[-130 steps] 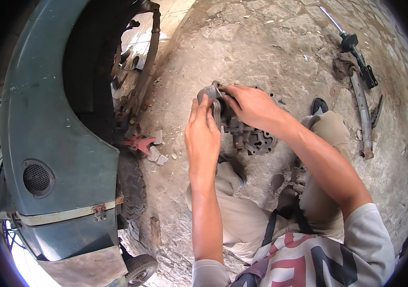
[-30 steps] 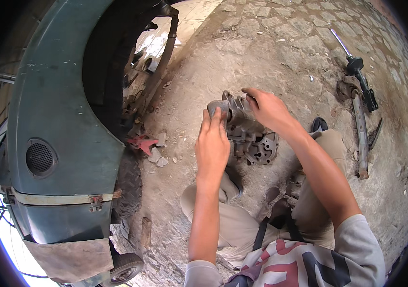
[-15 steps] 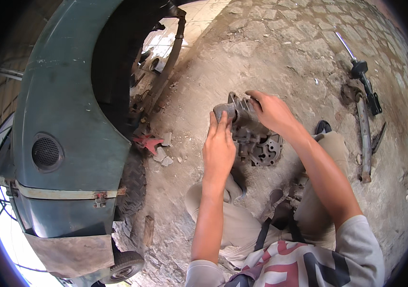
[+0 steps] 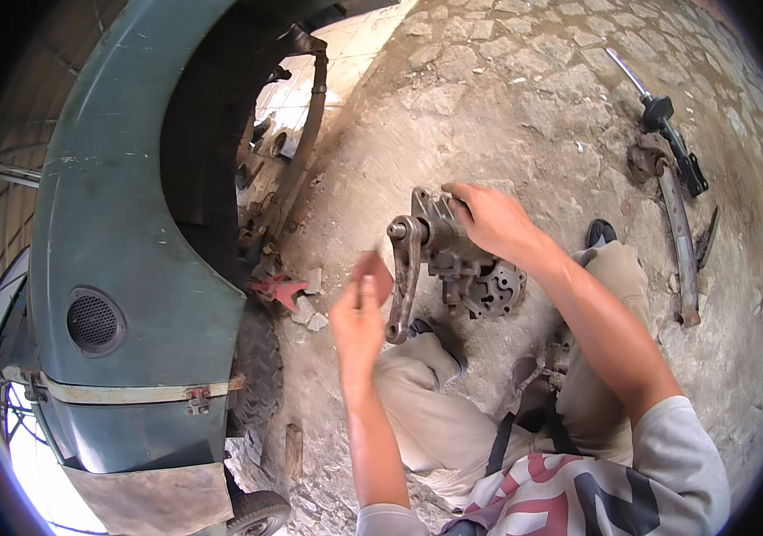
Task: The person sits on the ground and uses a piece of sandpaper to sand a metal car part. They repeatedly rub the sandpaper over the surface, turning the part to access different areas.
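Observation:
A greasy grey metal steering gearbox (image 4: 455, 263) stands on the ground in front of me, between my legs. From its left side juts a shaft end (image 4: 397, 230) that carries a long lever arm (image 4: 406, 279), which slopes down toward me. My left hand (image 4: 356, 323) is apart from the gearbox, just left of the lever arm. Pinched in it is a reddish-brown piece of sandpaper (image 4: 371, 275), blurred by motion. My right hand (image 4: 495, 220) wraps over the top of the gearbox casting and grips it; its palm side is hidden.
On the left stands a green vehicle body (image 4: 131, 205) with an open wheel arch and a tyre (image 4: 258, 371). A red metal piece (image 4: 278, 290) and stone chips lie beside it. To the right are a shock absorber (image 4: 672, 138) and a long metal bar (image 4: 679, 241) on rough ground.
My left hand has pulled back from the shaft end toward me and left, taking the sandpaper off it. The shaft end and lever arm now show. My right hand stays on the gearbox.

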Tool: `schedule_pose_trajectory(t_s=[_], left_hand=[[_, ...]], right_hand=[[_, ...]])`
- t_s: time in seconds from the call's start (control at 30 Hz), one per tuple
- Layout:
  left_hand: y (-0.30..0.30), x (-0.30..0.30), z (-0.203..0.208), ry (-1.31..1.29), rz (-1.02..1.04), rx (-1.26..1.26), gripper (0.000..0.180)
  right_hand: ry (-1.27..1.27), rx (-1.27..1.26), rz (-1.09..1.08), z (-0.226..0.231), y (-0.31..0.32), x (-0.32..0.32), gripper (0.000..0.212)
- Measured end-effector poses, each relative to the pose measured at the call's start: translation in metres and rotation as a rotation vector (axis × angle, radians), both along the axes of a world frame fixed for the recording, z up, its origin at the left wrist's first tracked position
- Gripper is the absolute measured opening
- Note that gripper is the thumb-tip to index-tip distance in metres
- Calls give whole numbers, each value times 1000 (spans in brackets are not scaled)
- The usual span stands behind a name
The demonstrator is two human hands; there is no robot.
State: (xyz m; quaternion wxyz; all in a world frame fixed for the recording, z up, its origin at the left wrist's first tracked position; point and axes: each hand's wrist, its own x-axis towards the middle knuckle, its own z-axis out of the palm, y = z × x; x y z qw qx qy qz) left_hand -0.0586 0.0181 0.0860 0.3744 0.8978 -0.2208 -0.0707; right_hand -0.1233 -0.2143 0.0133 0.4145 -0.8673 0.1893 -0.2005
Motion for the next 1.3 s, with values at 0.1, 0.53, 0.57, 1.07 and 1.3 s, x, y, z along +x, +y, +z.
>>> schedule_pose_trajectory(t_s=[0.1, 0.53, 0.57, 1.07, 1.3], left_hand=[[32, 27, -21, -15, 135, -237, 38], [10, 71, -90, 73, 137, -436, 33], [11, 74, -96, 64, 133, -453, 33], [2, 70, -103, 48, 213, -628, 25], [-6, 68, -101, 30, 143, -654, 19]], right_hand=[[-27, 1, 16, 4, 0, -2, 32], [62, -18, 26, -6, 2, 2, 31], [64, -26, 31, -7, 3, 4, 31], [-37, -38, 37, -16, 17, 23, 32], [-228, 5, 36, -15, 30, 33, 31]])
